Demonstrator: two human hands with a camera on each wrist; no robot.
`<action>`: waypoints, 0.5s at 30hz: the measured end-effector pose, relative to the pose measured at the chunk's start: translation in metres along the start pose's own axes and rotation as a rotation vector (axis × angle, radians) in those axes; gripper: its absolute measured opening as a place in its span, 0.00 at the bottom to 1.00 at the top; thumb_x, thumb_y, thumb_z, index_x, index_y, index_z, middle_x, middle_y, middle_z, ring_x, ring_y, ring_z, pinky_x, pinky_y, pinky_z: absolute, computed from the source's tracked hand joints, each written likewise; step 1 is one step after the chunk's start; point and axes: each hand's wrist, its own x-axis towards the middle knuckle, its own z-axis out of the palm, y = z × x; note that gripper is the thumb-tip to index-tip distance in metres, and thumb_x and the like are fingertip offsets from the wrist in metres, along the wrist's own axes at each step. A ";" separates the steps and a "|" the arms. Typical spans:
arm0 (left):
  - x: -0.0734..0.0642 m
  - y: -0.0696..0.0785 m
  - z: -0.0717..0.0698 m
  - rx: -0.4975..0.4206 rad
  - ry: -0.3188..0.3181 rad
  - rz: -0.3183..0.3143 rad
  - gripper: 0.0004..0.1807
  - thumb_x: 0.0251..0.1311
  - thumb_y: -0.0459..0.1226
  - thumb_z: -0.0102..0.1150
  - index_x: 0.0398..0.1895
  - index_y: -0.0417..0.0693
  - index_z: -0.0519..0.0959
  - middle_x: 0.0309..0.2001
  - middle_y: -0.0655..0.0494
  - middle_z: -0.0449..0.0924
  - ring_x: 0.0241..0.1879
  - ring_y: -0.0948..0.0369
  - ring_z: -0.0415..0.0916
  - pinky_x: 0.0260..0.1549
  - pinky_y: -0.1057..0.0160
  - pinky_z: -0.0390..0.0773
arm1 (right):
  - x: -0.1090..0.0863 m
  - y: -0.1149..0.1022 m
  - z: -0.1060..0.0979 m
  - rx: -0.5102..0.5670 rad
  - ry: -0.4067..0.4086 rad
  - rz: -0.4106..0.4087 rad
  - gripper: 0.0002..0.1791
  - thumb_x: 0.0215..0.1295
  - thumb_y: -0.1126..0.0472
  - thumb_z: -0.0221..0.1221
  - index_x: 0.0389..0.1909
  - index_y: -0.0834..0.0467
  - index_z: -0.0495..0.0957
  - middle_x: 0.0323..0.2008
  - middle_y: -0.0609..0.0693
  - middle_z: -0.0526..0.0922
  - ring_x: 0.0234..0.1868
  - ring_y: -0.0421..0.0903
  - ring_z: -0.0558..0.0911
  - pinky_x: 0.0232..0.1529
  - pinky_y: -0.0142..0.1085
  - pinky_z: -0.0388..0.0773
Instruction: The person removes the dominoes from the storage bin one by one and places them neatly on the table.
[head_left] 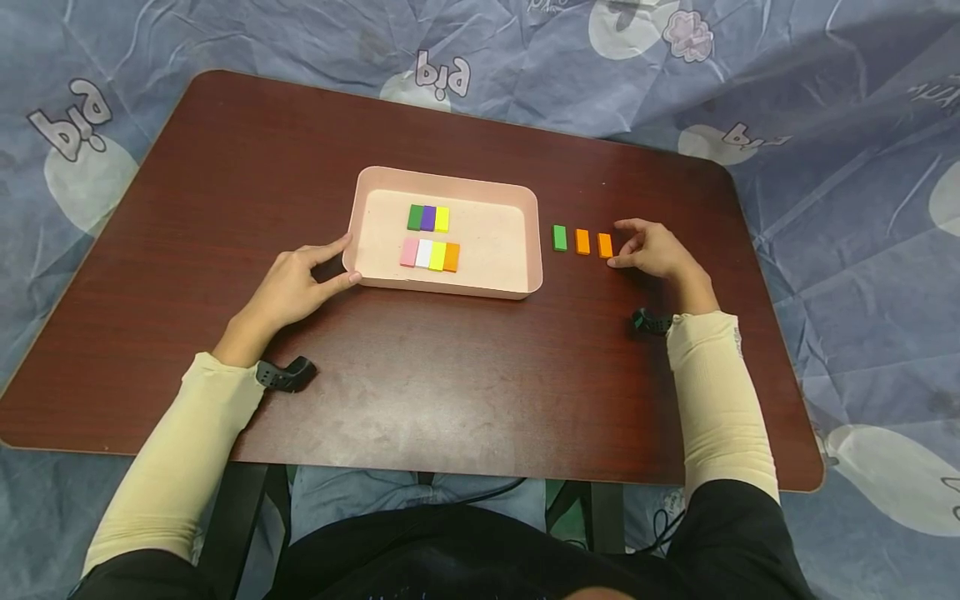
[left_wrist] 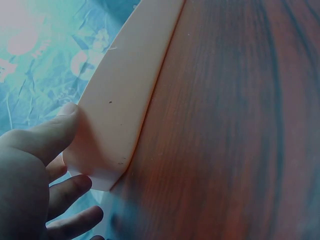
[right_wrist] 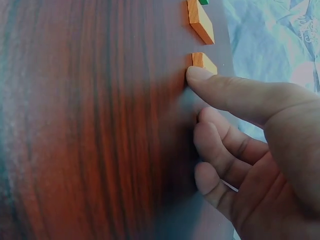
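My left hand [head_left: 293,283] rests at the near left corner of a pale pink tray [head_left: 465,292], thumb on its front wall [left_wrist: 115,95] and index finger by its left end. At the right, my right hand [head_left: 654,250] is beside the last orange wooden block [head_left: 605,245]. In the right wrist view the thumb [right_wrist: 230,92] touches or nearly touches that block [right_wrist: 204,60]; the other fingers are loosely bent, apart from it. To its left stand another orange block [head_left: 582,242] and a green block [head_left: 559,238], spaced in a row.
Inside the tray lie two rows of blocks: dark green [head_left: 415,217], purple [head_left: 428,218] and yellow [head_left: 442,219] behind; pink [head_left: 408,252], white [head_left: 423,253], yellow [head_left: 437,256] and orange [head_left: 451,257] in front. The brown table [head_left: 420,383] stands against a blue patterned cloth [head_left: 525,50].
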 end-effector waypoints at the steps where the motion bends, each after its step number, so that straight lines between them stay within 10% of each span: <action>1: 0.000 0.000 0.000 -0.002 0.002 0.000 0.35 0.52 0.54 0.61 0.63 0.54 0.67 0.56 0.40 0.71 0.56 0.46 0.68 0.51 0.46 0.66 | 0.000 0.000 0.000 0.003 0.005 -0.002 0.39 0.50 0.58 0.69 0.63 0.59 0.63 0.29 0.57 0.78 0.25 0.47 0.71 0.26 0.32 0.67; 15: 0.000 0.000 0.000 0.000 0.005 0.019 0.36 0.52 0.55 0.61 0.63 0.53 0.67 0.56 0.42 0.72 0.55 0.47 0.69 0.51 0.47 0.67 | -0.011 -0.012 -0.007 0.028 0.158 -0.061 0.35 0.50 0.57 0.69 0.60 0.60 0.68 0.30 0.56 0.79 0.25 0.44 0.75 0.26 0.25 0.69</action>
